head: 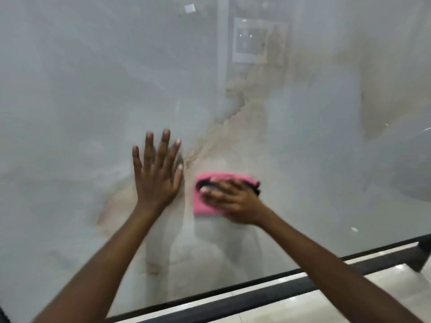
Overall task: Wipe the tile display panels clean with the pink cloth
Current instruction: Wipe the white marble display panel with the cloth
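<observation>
A large glossy tile display panel (93, 89), grey with a beige vein, fills most of the view. My left hand (156, 173) lies flat against it, fingers straight and spread, just left of the vein. My right hand (233, 199) presses a folded pink cloth (205, 206) against the panel, lower and to the right of the left hand. Its fingers lie across the cloth, pointing left, and hide part of it. The picture is blurred by motion.
A black metal frame (256, 297) runs along the panel's lower edge, sloping up to the right, with a black bracket (422, 255) at far right. Pale floor tiles (349, 306) lie below it. A small white sticker (189, 8) sits near the panel's top.
</observation>
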A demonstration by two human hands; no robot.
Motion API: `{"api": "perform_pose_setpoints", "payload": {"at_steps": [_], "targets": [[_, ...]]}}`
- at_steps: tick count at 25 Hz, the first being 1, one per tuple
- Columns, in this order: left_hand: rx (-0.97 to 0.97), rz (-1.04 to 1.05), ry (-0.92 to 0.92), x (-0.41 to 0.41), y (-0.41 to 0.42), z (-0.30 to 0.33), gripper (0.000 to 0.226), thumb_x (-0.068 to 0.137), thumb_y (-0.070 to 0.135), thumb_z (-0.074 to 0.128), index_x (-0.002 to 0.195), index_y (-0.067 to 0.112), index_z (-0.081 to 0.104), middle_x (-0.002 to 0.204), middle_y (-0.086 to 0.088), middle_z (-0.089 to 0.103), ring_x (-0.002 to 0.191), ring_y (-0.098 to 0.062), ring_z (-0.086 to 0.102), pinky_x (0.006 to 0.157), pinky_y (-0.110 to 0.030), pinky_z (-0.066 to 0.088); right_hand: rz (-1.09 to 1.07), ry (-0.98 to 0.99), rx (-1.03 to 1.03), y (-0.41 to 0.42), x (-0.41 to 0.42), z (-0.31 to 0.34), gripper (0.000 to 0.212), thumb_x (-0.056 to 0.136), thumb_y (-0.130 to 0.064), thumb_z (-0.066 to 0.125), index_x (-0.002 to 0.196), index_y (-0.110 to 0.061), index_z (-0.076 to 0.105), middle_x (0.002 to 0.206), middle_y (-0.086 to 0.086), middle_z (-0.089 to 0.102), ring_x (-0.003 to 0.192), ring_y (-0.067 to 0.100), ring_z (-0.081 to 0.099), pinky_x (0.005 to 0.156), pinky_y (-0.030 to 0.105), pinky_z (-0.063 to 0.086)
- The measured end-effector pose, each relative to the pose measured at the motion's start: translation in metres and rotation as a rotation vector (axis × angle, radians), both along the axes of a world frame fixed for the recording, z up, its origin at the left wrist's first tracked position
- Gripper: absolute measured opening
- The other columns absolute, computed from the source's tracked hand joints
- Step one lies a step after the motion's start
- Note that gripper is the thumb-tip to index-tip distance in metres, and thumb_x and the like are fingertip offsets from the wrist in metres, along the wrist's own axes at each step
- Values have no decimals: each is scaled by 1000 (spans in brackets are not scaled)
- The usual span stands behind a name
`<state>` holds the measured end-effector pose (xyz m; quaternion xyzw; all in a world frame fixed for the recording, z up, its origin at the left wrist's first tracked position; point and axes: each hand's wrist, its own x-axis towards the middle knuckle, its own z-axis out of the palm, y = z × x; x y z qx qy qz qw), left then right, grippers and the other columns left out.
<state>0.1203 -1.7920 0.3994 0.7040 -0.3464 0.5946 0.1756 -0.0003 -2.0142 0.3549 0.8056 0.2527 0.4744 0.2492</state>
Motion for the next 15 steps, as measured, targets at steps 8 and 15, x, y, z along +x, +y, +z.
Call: {"api": "perform_pose_setpoints", "payload": {"at_steps": [8, 15], "targets": [[0, 120, -34, 12, -13, -95, 61, 99, 36, 30, 156, 19, 13, 164, -4, 4, 150, -33, 3, 118, -54, 2, -75, -577, 922, -93, -19, 103, 69, 74, -18, 52, 143, -18, 42, 148, 23, 41, 141, 30, 33, 114, 29, 21], [13, 130, -51, 10, -10, -91, 59, 101, 36, 30, 155, 19, 15, 164, -3, 3, 150, -32, 1, 118, -53, 0, 1, 128, -127, 31, 12, -141, 49, 91, -14, 49, 138, -27, 54, 146, -10, 48, 142, 20, 34, 114, 40, 21]]}}
